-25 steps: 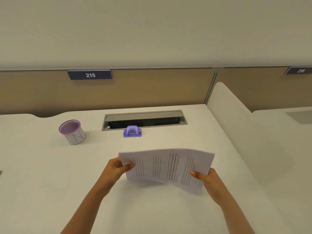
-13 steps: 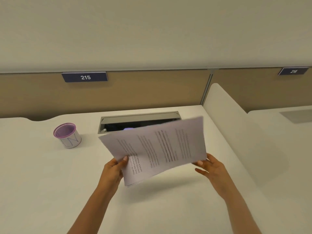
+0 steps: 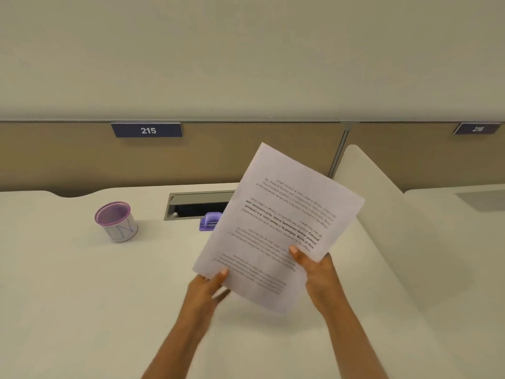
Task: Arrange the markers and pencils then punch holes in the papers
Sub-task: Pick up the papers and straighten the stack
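A small stack of printed papers is held up off the desk, turned so its long side runs up and to the right, text upside down to me. My left hand pinches the bottom left corner, thumb on top. My right hand grips the lower right edge, thumb on the printed face. A small purple hole punch stands on the desk behind the papers, partly hidden by them. A white cup with a purple rim stands at the left; no markers or pencils show.
A grey cable slot is cut into the back of the white desk. A tan partition with a "215" plate rises behind. A white divider panel borders the desk on the right.
The papers rose off the desk and turned from lying wide across to standing tall and tilted right. My right hand let go briefly, then took hold of the lower right edge again.
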A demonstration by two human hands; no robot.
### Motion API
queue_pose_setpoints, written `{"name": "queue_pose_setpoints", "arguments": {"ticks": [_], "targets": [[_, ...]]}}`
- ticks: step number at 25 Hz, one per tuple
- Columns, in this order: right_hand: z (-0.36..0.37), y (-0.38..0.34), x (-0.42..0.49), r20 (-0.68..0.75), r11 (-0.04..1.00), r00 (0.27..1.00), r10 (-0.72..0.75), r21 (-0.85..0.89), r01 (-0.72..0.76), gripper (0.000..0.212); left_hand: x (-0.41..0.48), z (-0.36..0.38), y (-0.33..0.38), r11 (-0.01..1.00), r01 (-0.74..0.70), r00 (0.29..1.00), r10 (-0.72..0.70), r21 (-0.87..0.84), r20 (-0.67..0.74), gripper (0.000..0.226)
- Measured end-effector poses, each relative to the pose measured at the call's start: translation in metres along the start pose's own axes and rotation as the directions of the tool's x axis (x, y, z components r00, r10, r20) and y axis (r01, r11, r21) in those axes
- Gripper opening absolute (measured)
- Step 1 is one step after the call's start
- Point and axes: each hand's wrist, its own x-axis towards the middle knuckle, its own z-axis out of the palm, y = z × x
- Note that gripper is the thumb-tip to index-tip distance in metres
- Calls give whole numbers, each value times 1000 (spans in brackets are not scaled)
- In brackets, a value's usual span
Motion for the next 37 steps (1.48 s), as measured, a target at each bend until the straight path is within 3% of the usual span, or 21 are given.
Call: {"name": "queue_pose_setpoints", "arguments": {"ticks": [2,5,7,9,16,23,27,29,32,35,37], "targets": [[-14,-9,4,36,995,999,-5,-95,8,36,13,-18,29,959,-140,990,140,246,16,54],[-23,-15,6,103,981,995,3,-195,17,33,18,-13,62,827,-248,965,164,504,205,52],[-22,-13,4,161,970,987,21,-243,19,33,15,2,63,830,-290,935,140,477,325,37],[-20,-9,1,201,967,979,47,-255,6,33,9,10,52,862,-299,922,150,409,358,30],[-31,23,-7,150,969,981,122,-232,-85,39,1,4,10,911,-221,947,114,348,301,41],[-30,31,-3,109,975,988,108,-204,-84,34,6,19,5,915,-169,975,102,367,197,18],[-38,12,4,190,969,978,84,-243,-36,46,6,23,21,956,-193,981,181,221,75,18],[-47,12,3,153,975,987,51,-219,-17,59,8,22,28,977,-194,981,193,89,17,25],[-45,29,-11,102,999,994,32,25,-35,83,8,25,35,970,-157,987,162,-188,8,33],[-12,45,-27,195,985,981,26,162,-58,80,6,34,32,923,-63,996,85,-380,40,36],[10,43,-28,148,984,989,-17,179,-10,65,4,38,23,902,-6,996,44,-431,77,37]]}}
